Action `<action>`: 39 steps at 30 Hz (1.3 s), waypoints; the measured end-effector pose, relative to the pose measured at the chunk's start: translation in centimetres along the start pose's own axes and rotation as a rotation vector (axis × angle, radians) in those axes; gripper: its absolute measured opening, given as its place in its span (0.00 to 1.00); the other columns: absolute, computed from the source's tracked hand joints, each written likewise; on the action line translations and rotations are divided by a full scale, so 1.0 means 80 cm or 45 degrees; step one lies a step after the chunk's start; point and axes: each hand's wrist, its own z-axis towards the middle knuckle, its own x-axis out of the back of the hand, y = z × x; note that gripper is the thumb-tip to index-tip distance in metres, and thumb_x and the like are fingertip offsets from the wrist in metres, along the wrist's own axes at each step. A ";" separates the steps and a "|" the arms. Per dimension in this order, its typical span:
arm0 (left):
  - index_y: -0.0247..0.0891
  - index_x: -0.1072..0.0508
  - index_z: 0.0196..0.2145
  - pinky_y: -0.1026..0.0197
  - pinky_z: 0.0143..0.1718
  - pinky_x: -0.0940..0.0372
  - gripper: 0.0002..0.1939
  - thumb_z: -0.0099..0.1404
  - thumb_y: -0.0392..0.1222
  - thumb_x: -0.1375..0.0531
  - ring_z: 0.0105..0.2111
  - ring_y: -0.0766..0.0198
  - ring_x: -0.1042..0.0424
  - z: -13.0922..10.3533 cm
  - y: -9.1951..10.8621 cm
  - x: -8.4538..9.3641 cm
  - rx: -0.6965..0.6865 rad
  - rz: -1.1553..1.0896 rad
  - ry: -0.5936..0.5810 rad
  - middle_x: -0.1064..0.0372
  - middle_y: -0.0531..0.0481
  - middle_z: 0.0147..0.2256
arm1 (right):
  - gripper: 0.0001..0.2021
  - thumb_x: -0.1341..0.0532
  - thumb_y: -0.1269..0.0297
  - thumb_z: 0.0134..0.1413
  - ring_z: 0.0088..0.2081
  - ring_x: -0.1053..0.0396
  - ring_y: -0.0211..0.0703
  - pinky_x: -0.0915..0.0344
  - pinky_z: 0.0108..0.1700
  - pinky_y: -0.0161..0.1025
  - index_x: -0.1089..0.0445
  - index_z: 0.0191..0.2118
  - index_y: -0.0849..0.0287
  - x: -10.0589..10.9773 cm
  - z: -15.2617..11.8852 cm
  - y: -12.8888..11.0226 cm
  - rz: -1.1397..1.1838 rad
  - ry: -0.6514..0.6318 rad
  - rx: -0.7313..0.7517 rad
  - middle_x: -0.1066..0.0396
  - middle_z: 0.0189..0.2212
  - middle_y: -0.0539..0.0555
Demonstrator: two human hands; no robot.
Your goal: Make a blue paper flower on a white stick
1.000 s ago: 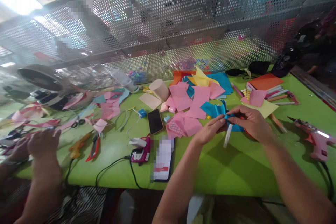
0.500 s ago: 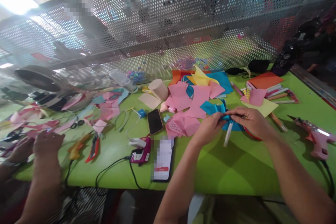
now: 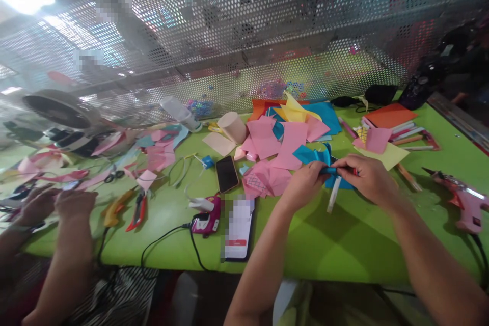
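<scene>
My left hand (image 3: 307, 183) is closed, pinching one end of a folded blue strip (image 3: 327, 169) that looks like paper or felt. From the other side, my right hand (image 3: 369, 178) has its fingertips closed on the same strip. Something red and dark, perhaps a tool, shows at the right fingers, mostly hidden. Below the strip a thin white stick (image 3: 333, 196) slants down between the hands; how it is held is hidden. More blue pieces (image 3: 305, 155) lie just behind my fingers.
Pink sheets (image 3: 292, 142) spread behind my hands. A pink glue gun (image 3: 466, 204) lies at right. Left of my arm are two phones (image 3: 226, 175), a magenta plug adapter (image 3: 206, 216) and red-handled pliers (image 3: 137, 211). A co-worker's hands (image 3: 76, 204) work at far left.
The red curved handle seen below my right hand is no longer visible there; a red bit shows at its fingers. The blue strip looks more tightly folded. The co-worker's hands shifted slightly.
</scene>
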 end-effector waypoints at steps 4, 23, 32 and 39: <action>0.40 0.28 0.47 0.51 0.53 0.31 0.05 0.78 0.41 0.42 0.45 0.52 0.25 -0.001 0.001 0.000 -0.021 0.019 0.027 0.24 0.44 0.43 | 0.08 0.37 0.64 0.64 0.38 0.20 0.51 0.26 0.41 0.45 0.18 0.43 0.50 -0.003 0.001 0.000 0.049 0.003 -0.006 0.16 0.39 0.55; 0.41 0.30 0.43 0.55 0.43 0.33 0.07 0.80 0.45 0.44 0.39 0.56 0.28 -0.002 0.004 0.005 -0.007 -0.053 -0.070 0.27 0.47 0.38 | 0.09 0.38 0.67 0.66 0.41 0.19 0.51 0.27 0.42 0.45 0.19 0.42 0.51 -0.001 0.000 -0.002 0.023 -0.013 0.120 0.17 0.39 0.55; 0.40 0.32 0.44 0.56 0.45 0.30 0.06 0.81 0.43 0.44 0.42 0.55 0.24 -0.002 0.002 0.002 -0.035 0.182 -0.015 0.24 0.46 0.42 | 0.11 0.39 0.63 0.68 0.41 0.19 0.49 0.26 0.42 0.42 0.17 0.46 0.52 -0.003 0.002 0.004 0.127 -0.115 0.006 0.17 0.41 0.55; 0.39 0.32 0.46 0.51 0.51 0.31 0.04 0.81 0.40 0.44 0.47 0.51 0.22 0.002 0.007 -0.008 -0.044 0.490 -0.023 0.23 0.43 0.44 | 0.10 0.38 0.63 0.62 0.34 0.23 0.47 0.33 0.36 0.42 0.18 0.41 0.53 -0.009 0.000 0.012 0.027 -0.059 -0.144 0.17 0.35 0.54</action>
